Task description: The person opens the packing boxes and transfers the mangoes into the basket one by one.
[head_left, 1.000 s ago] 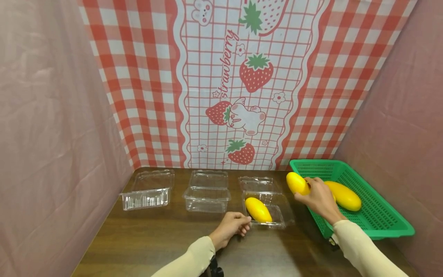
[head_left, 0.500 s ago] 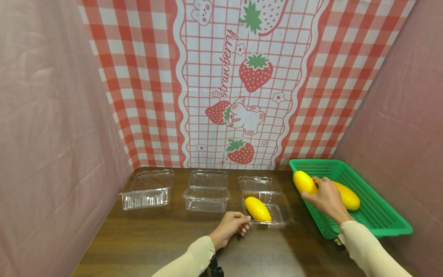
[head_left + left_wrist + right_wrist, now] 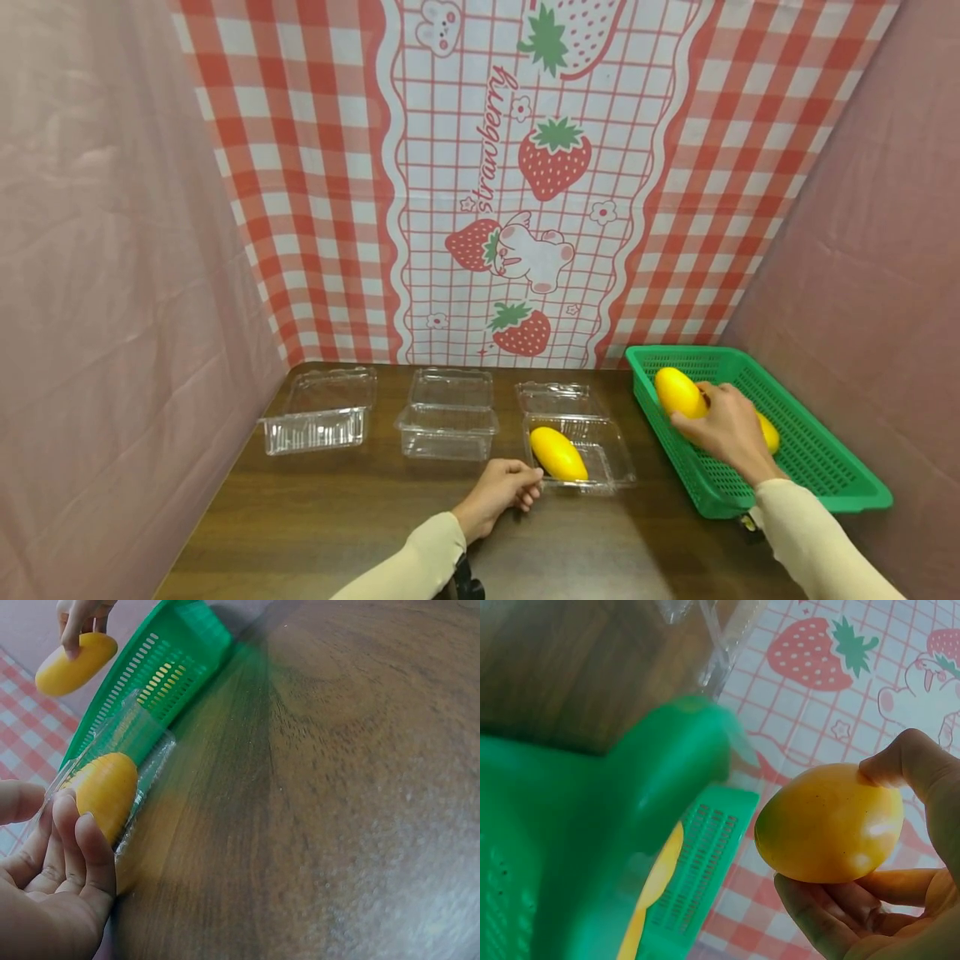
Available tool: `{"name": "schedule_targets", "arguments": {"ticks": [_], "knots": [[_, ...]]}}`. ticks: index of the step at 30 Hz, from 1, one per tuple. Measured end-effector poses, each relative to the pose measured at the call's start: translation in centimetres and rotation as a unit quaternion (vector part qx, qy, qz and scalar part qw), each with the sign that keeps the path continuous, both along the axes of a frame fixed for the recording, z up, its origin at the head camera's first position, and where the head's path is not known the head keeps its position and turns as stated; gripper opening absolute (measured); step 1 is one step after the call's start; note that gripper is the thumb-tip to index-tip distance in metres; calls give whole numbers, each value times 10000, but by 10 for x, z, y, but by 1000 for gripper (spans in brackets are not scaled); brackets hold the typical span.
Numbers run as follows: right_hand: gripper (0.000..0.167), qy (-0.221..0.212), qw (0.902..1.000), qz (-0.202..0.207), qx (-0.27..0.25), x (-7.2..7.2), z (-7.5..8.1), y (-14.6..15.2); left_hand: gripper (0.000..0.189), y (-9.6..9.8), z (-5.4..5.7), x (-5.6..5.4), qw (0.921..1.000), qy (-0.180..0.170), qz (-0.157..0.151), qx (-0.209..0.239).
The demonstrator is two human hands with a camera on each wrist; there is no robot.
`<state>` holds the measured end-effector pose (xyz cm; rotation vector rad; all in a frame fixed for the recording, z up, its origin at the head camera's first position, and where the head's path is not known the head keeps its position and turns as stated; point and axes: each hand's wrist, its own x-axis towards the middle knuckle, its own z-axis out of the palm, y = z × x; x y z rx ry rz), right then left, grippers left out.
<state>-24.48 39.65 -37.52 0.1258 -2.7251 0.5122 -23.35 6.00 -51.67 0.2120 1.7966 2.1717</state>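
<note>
My right hand (image 3: 731, 425) holds a yellow mango (image 3: 678, 393) above the left part of the green basket (image 3: 840, 479). In the right wrist view the thumb lies on top of this mango (image 3: 829, 825) and the fingers curl beneath it. Another yellow mango (image 3: 768, 433) shows in the basket, partly hidden behind my right hand. My left hand (image 3: 501, 493) pinches the front left edge of the rightmost clear plastic clamshell box (image 3: 611, 454). Inside that box a mango (image 3: 558, 454) lies at a slant, and its lid stands open toward the back.
Two more clear clamshell boxes stand to the left with raised lids, one in the middle (image 3: 447, 442) and one at the far left (image 3: 315, 432). All stand on a brown wooden table (image 3: 315, 517). A strawberry-print cloth (image 3: 525, 250) hangs behind, with pink cloth at both sides.
My right hand has carried the mango to the right, from the basket's left rim to over its inside. The left hand stays in place at the box edge.
</note>
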Motion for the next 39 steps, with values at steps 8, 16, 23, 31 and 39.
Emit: {"name": "schedule_targets", "arguments": {"ticks": [8,16,23,31,39], "knots": [[63,54,9999,-108,-50,5,-1,18,26,0,-1,-1,10000,14,-12,13],[63,34,9999,-160,13,7,-8,37,26,0,-3,0,10000,8,-12,32],[63,21,9996,-271,48,10,-13,48,29,0,-3,-2,10000,20,-29,66],[67,-193,9991,-367,9,14,-15,60,30,0,-3,-3,10000,24,-25,68],[71,-320,9982,-506,32,16,-19,75,28,0,-3,-2,10000,36,-21,27]]}}
